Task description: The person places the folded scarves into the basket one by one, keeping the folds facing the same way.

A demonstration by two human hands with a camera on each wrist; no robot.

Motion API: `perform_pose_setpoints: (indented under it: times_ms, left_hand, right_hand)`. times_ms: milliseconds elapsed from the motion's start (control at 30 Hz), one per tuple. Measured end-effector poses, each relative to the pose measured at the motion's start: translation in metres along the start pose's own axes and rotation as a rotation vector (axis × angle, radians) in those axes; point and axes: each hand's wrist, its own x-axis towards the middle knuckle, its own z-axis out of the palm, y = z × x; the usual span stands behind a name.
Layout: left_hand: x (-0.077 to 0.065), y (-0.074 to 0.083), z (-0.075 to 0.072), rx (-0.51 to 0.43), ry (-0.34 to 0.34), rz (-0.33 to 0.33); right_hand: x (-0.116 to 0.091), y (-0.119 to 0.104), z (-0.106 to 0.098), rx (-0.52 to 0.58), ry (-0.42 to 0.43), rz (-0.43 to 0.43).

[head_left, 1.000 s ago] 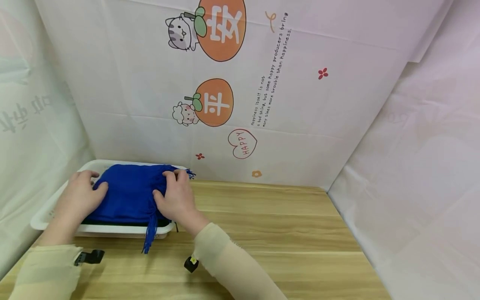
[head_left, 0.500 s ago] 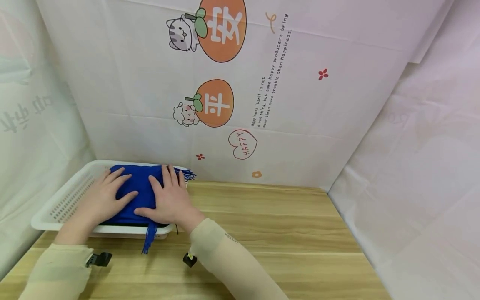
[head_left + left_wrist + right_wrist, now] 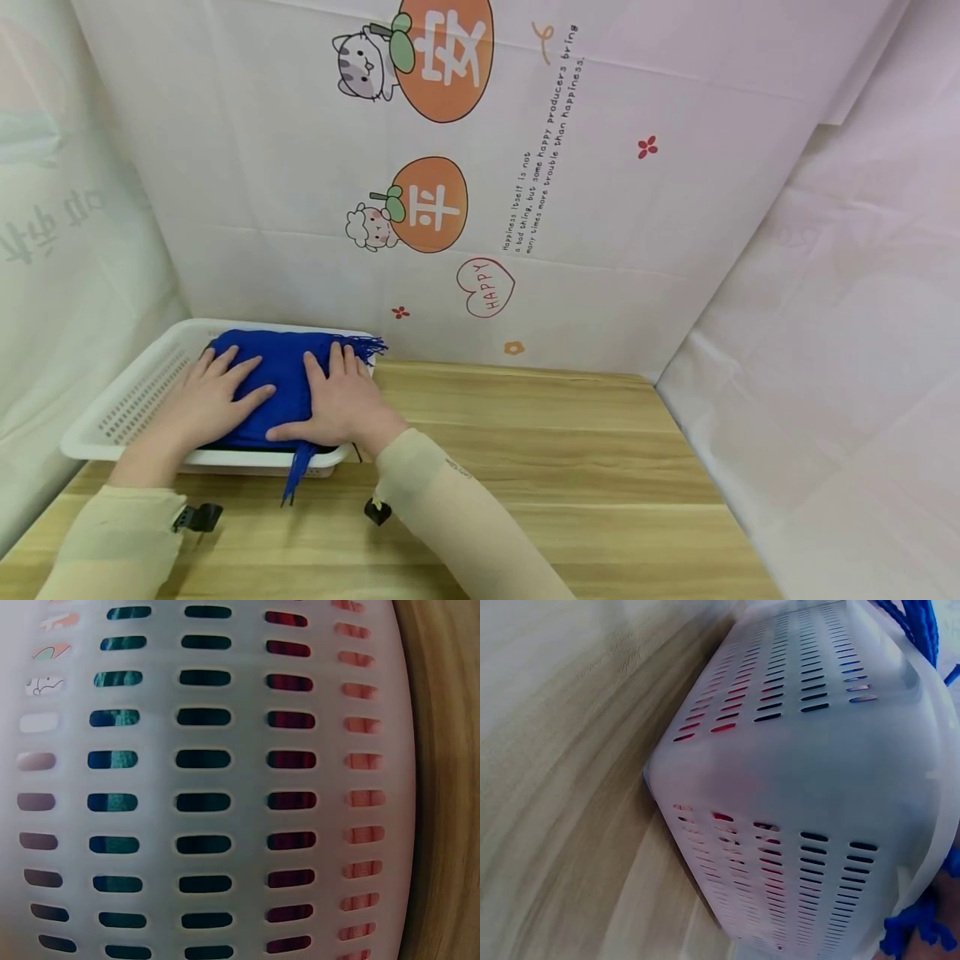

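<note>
A folded blue fringed scarf (image 3: 277,358) lies on top in a white slotted plastic basket (image 3: 75,443). My left hand (image 3: 206,404) rests on its left part with fingers spread. On the right part lies my right hand (image 3: 341,404), its fingers straight and thumb pointing left. Some fringe (image 3: 300,471) hangs over the basket's front rim, and more sticks out at the back right corner. Through the slots of the basket wall (image 3: 157,780), green and red material shows beneath the blue. The right wrist view has the basket's corner (image 3: 817,765) and bits of blue fringe (image 3: 919,922).
The basket stands at the left on a wood-grain table (image 3: 555,467), close to the printed white back sheet (image 3: 600,275). White sheets also hang at the left and right (image 3: 847,358). The basket's left portion, with slotted wall, is uncovered by the scarf.
Curled fingers at the scarf's two sides have flattened out on top of it. My left hand moved right, onto the cloth; the scarf's left edge now sits further right.
</note>
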Motion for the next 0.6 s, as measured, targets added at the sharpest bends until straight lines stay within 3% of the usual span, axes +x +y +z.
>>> perform_pose_setpoints:
  times_ms: [267,600]
  left_hand:
    - [0.004,-0.007,0.002,-0.02,-0.086,-0.025]
    - [0.004,-0.005,0.002,-0.041,-0.116,-0.017]
  right_hand:
    - [0.011,-0.014,0.003,-0.155,-0.108,0.039]
    - [0.017,-0.027,0.006,-0.347,-0.23,0.098]
